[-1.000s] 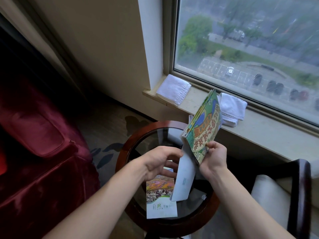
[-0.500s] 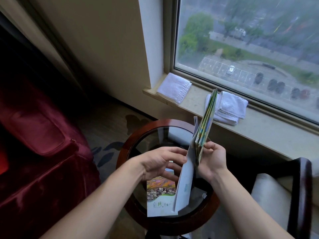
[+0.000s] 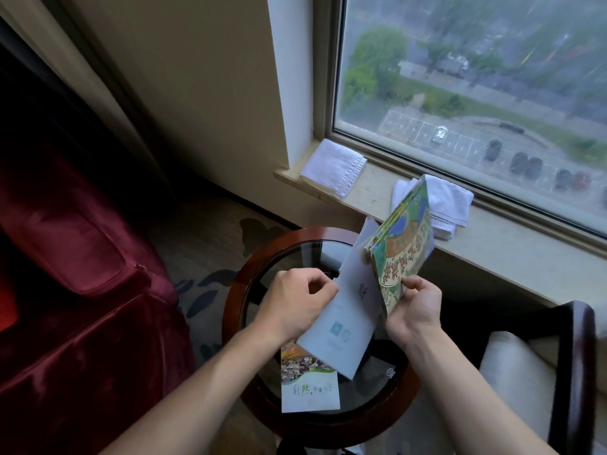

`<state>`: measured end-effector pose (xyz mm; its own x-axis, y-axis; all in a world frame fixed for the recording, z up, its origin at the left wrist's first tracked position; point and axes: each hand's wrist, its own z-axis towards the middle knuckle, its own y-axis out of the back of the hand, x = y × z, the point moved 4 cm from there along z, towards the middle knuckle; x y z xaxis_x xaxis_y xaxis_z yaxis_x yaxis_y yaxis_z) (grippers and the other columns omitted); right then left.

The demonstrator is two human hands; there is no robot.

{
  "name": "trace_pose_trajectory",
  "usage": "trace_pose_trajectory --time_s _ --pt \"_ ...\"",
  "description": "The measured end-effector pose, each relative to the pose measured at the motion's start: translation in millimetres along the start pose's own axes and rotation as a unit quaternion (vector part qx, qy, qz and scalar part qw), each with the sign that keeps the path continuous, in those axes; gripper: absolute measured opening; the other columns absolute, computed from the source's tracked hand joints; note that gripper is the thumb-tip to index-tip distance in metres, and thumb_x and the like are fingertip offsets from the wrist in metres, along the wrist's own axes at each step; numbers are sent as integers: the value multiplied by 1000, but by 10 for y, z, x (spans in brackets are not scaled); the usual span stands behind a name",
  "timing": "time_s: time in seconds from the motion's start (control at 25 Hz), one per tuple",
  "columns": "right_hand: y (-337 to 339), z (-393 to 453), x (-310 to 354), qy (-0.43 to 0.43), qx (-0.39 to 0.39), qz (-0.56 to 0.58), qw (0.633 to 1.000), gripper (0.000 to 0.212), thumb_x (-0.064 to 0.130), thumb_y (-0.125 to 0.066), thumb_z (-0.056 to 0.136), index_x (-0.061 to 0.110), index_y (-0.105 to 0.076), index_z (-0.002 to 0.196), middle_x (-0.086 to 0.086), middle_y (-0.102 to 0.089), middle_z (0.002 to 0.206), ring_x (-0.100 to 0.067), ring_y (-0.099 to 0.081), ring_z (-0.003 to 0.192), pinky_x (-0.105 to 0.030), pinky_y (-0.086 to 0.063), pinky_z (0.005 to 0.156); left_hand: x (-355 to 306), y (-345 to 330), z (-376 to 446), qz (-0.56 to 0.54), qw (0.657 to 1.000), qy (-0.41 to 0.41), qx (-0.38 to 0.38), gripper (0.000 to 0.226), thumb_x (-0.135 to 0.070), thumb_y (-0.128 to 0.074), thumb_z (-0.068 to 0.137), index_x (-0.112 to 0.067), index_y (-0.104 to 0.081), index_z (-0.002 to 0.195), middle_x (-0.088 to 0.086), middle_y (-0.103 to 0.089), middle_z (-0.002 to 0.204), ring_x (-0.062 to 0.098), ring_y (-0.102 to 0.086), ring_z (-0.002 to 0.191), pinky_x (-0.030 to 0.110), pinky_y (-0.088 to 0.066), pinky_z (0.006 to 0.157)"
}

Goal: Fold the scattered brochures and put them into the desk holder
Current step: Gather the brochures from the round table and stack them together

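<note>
My right hand (image 3: 414, 308) grips the lower end of a bundle of green and orange folded brochures (image 3: 402, 251), held upright and tilted over the table. My left hand (image 3: 297, 302) pinches the left edge of a pale blue-white brochure (image 3: 341, 318) that slants down beside the bundle. A third brochure (image 3: 308, 385), with a landscape photo and a white lower half, lies flat on the round glass-topped table (image 3: 236, 290) under my hands. No desk holder is visible.
Two folded white towels (image 3: 333, 167) (image 3: 448, 201) lie on the stone windowsill (image 3: 512, 254). A red velvet armchair (image 3: 75, 290) stands to the left, and a dark-framed chair with a pale cushion (image 3: 532, 372) to the right. Patterned carpet lies behind the table.
The green bundle, edge-on half a second ago, has turned so its printed face shows. The pale brochure has swung out flatter to the left, and my left hand has closed on its edge.
</note>
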<state>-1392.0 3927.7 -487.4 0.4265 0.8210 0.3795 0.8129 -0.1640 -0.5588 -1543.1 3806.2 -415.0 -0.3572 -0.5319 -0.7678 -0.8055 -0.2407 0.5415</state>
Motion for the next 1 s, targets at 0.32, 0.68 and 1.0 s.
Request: trace_pose_trajectory --time_s 0.32,0.68,1.0 --pt "13 -37 12 5 -31 -17 999 47 14 -34 91 4 -58 129 -14 -77 96 -25 -75 71 -27 -58 60 142 -84 -52 -58 996 50 54 44 -26 -54 98 4 -47 67 18 -46 64 17 -40 60 35 -28 60" --pt "8 -37 -112 -13 -24 -28 999 48 15 -38 85 5 -61 125 -13 -74 97 -27 -69 79 -38 -52 78 272 -186 -122 -354 908 223 20 32 -19 -66 95 13 -70 94 30 -73 97 31 -71 74 30 -53 61" --pt "15 -25 -162 -17 -71 -82 994 52 17 -40 82 4 -61 128 -20 -71 112 -37 -64 99 -45 -50 93 114 -344 -120 -336 926 172 35 33 -33 -63 97 -6 -67 78 14 -69 77 23 -62 72 29 -45 60"
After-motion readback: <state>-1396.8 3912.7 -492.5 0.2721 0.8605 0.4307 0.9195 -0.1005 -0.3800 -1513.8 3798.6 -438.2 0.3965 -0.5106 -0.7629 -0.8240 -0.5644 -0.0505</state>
